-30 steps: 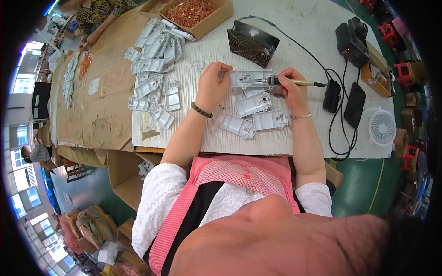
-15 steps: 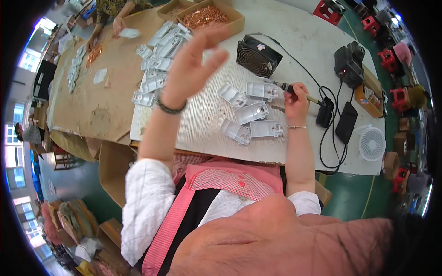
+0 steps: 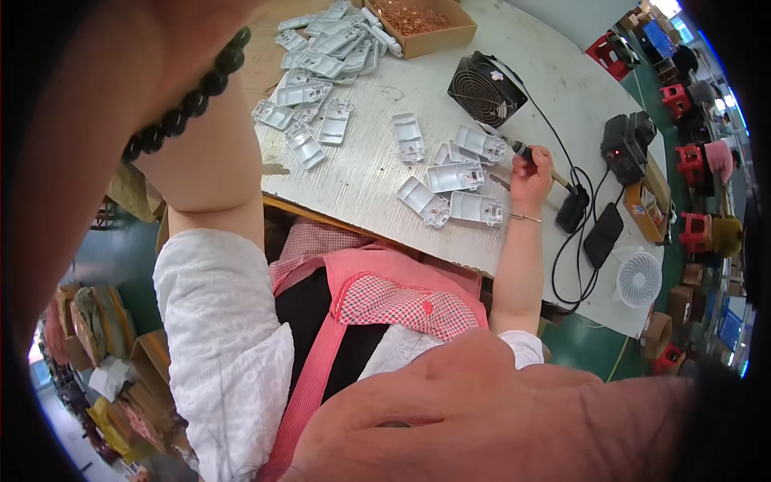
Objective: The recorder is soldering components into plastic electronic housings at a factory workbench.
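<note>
Holding the soldering iron (image 3: 522,150) steady seems wise: the right hand (image 3: 530,181) has fingers closed around it, with white cases (image 3: 455,176) just left of them. Fingers of the raised left hand (image 3: 104,72) I cannot judge.

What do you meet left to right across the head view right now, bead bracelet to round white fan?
Dark bead bracelet → far heap of white casings → square black fan → right hand → flat black slab → round white fan.
</note>
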Demonstrator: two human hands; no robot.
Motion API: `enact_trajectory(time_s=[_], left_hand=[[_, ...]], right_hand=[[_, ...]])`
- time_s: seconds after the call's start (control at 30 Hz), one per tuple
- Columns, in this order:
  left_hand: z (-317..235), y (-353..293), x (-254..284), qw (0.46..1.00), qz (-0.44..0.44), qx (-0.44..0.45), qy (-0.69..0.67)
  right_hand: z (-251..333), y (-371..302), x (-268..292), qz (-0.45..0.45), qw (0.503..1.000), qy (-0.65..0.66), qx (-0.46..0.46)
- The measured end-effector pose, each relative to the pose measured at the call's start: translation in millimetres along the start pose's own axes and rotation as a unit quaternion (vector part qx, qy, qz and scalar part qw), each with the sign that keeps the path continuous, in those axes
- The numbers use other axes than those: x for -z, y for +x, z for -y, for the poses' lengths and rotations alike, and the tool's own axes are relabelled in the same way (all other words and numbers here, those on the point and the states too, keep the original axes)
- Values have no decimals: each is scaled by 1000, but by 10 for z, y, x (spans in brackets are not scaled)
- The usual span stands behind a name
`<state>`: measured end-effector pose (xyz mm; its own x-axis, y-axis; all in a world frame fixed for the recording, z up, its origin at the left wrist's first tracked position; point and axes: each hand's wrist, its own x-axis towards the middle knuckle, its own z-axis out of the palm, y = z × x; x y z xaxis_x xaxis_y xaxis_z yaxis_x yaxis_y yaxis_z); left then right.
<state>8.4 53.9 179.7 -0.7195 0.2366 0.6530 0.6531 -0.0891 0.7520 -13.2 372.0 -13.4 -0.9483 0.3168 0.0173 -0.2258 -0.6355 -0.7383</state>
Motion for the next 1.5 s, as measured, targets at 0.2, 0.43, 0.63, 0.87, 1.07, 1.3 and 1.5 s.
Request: enact_trajectory(time_s=[0.2,0.43,0.63,0.87,1.07,1.3,1.5], left_hand=[[-177,17,68,999,-1,-23,30],[-304,39,58,997,7,-49,53],[-385,46,40,995,12,-65,70],[-490,104,55,991,17,-93,95],[-548,106,67,987,18,-114,113],[-637,113,102,981,18,-137,138],[-677,143,130,975,21,-160,152]], right_hand=[[11,-20,29,9,1000,17,2],[1,0,27,2,1000,18,6],[6,-10,-6,7,1000,17,8],[-5,7,17,6,1000,21,12],[4,16,16,6,1000,14,14],[-22,17,25,14,1000,18,8],[-4,7,22,12,1000,13,8]])
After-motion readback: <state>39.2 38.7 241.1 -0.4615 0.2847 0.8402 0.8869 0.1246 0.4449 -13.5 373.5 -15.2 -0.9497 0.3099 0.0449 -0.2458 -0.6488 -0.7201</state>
